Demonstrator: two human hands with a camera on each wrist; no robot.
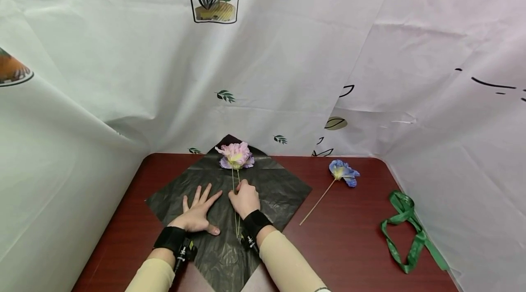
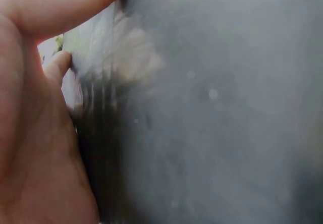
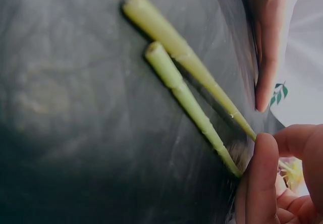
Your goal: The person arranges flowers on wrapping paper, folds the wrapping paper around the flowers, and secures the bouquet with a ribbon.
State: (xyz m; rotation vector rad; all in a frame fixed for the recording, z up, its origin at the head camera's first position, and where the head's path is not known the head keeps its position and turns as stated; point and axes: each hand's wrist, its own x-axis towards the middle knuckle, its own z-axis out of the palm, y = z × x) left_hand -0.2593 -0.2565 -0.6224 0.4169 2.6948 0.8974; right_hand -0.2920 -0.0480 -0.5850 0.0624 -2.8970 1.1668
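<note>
A square of black wrapping paper (image 1: 222, 260) lies cornerwise on the table. Two artificial flowers, one pink (image 1: 235, 152) and one purple (image 1: 249, 162), overlap near its far corner, their thin stems (image 3: 197, 108) running toward the near side. My right hand (image 1: 245, 198) pinches the stems partway down, and the cut ends show side by side in the right wrist view. To the left, my left hand (image 1: 197, 214) presses flat on the paper with fingers spread. In the left wrist view its thumb (image 2: 65, 7) stretches over the dark sheet.
A blue artificial flower (image 1: 344, 172) with its stem slanting toward me lies on the red-brown table (image 1: 337, 246), right of the paper. Farther right is a looped green ribbon (image 1: 411, 232), its tail at the table's edge. White printed cloth (image 1: 287, 54) hangs behind and at both sides.
</note>
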